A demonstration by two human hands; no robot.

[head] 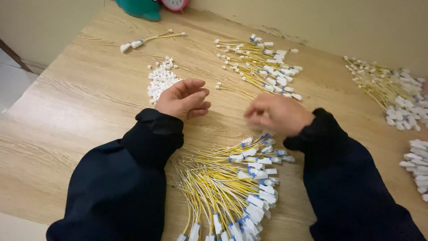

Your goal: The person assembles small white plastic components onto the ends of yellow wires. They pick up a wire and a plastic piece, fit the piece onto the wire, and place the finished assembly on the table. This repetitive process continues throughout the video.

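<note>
Closest to the lens, bottom centre: fanned-out bundle of yellow wires (232, 187) with white-and-blue connectors, lying flat on the wooden table (80, 125) between two dark sleeves.

Just above it, right of centre: right hand (276, 114), knuckles up, touching or nearly touching the top connectors of that bundle. Too blurred to call the grip; can't tell if anything's pinched in there.

Left of centre: left hand (183, 99), fingers loosely curled in, thumb on top. Nothing visible inside, but could easily be hiding a tiny part, so can't tell there either. Sits right beside the little heap of white caps (161, 80), just below and right of it.

Rest of the spread:
- second wire bundle (263, 67) at top centre, a few loose caps near it
- third bundle (392, 96) at upper right
- stack of white connectors (417, 167) at the right edge
- lone pair of wires (147, 41) at upper left
- teal object (140, 8) and pink clock (174, 3) at the very top, mostly cut off

What could go wrong, just my guess:
- sleeve cuff dragging through the near bundle and tangling or fanning it wider
- left wrist brushing the cap heap and scattering caps toward the table edge
- near and top bundles close enough to get mixed up if pushed together
</note>
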